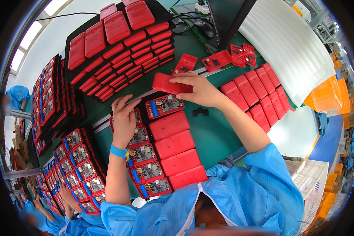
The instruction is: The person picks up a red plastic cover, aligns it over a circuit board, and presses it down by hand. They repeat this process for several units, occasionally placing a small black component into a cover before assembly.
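My right hand (200, 89) grips a red plastic housing shell (163, 83), smooth side up, pinched at its right end. The shell hangs just beyond an uncovered red housing (165, 106) with a circuit board and a blue cylindrical cell inside. My left hand (124, 120), a blue band on its wrist, hovers over or rests on the column of open board-filled housings (141, 154); its fingers are stretched out and hold nothing I can see. Beside that column runs a row of smooth red shells (175, 143) leading towards my body.
Tall layered stacks of red shells (118, 27) stand at the far left, with stacked board-filled trays (47, 98) beyond my left arm. More shells (255, 88) lie at right. Loose red parts (217, 61) sit near a monitor (230, 21). Co-workers' hands (69, 198) are at lower left.
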### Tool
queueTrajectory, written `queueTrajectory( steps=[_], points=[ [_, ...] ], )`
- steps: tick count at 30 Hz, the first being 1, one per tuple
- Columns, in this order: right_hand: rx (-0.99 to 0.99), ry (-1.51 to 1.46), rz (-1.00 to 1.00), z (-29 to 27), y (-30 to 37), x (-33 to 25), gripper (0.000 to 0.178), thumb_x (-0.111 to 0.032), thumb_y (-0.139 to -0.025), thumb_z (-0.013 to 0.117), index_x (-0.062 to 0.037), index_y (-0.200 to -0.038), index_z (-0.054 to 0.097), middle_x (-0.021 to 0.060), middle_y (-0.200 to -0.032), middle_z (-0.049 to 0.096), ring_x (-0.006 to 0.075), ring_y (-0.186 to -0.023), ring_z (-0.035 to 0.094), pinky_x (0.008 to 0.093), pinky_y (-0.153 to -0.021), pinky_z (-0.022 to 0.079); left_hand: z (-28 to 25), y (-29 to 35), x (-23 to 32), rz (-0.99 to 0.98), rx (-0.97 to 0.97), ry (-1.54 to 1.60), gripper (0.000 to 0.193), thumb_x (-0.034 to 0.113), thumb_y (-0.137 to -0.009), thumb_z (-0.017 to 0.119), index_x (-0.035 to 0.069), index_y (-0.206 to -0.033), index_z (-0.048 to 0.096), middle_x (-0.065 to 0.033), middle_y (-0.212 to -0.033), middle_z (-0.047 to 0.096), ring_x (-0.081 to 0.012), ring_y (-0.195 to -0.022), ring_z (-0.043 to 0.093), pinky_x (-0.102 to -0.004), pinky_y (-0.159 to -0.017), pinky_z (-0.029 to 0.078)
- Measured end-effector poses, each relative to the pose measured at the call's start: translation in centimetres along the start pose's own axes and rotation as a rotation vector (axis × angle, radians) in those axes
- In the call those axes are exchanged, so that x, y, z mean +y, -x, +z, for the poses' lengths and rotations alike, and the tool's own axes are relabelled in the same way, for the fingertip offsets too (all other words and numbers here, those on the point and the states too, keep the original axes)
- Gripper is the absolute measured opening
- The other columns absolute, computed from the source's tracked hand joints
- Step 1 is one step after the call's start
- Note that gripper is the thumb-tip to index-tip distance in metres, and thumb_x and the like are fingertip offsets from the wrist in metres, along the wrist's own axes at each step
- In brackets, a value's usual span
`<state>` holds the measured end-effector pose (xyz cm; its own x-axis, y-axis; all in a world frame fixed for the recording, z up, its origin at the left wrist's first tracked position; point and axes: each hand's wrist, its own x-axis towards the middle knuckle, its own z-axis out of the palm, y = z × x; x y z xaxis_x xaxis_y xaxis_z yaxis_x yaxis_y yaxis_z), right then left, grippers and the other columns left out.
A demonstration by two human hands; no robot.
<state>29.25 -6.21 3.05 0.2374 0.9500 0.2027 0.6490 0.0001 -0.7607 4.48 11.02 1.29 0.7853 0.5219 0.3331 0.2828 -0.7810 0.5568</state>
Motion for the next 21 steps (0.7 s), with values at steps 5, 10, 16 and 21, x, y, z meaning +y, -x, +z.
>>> queueTrajectory(
  steps=[5, 10, 16, 21],
  points=[
    [0.001, 0.008, -0.007, -0.1, -0.1, 0.1, 0.056, -0.021, -0.080, 0.078, -0.0101, -0.133, 0.062, 0.0206, -0.141, 0.054, 0.0354, -0.136, 0.045, 0.0443, -0.114, 0.035, 0.0, 0.0, 0.1, 0.007, 0.002, 0.018, 0.046, -0.012, -0.080, 0.052, 0.011, -0.114, 0.073, -0.0110, -0.130, 0.060, -0.0380, -0.125, 0.045, -0.0452, -0.105, 0.042],
    [0.005, 0.019, -0.008, -0.3, 0.1, 0.2, 0.055, -0.020, -0.081, 0.078, -0.0116, -0.133, 0.062, 0.0207, -0.142, 0.053, 0.0355, -0.138, 0.044, 0.0453, -0.114, 0.036, 0.3, 0.0, -0.1, 0.061, 0.018, -0.036, 0.047, -0.013, -0.079, 0.053, 0.011, -0.115, 0.073, -0.0113, -0.129, 0.061, -0.0346, -0.123, 0.048, -0.0414, -0.101, 0.045],
    [0.004, 0.036, -0.013, -0.2, 0.1, 0.0, 0.055, -0.020, -0.081, 0.078, -0.0116, -0.133, 0.062, 0.0201, -0.142, 0.053, 0.0361, -0.136, 0.045, 0.0451, -0.113, 0.036, 0.4, -0.1, 0.0, 0.064, 0.013, -0.030, 0.045, -0.012, -0.080, 0.053, 0.011, -0.114, 0.073, -0.0111, -0.129, 0.061, -0.0365, -0.124, 0.047, -0.0438, -0.103, 0.043],
    [-0.065, 0.097, -0.110, 1.5, -0.1, -0.2, 0.053, -0.019, -0.080, 0.076, -0.0108, -0.131, 0.063, 0.0199, -0.139, 0.055, 0.0376, -0.132, 0.046, 0.0456, -0.113, 0.036, 0.3, -0.1, -0.1, 0.019, 0.012, 0.004, 0.045, -0.012, -0.080, 0.053, 0.011, -0.113, 0.074, -0.0109, -0.128, 0.061, -0.0378, -0.124, 0.046, -0.0453, -0.105, 0.042]
  ],
)
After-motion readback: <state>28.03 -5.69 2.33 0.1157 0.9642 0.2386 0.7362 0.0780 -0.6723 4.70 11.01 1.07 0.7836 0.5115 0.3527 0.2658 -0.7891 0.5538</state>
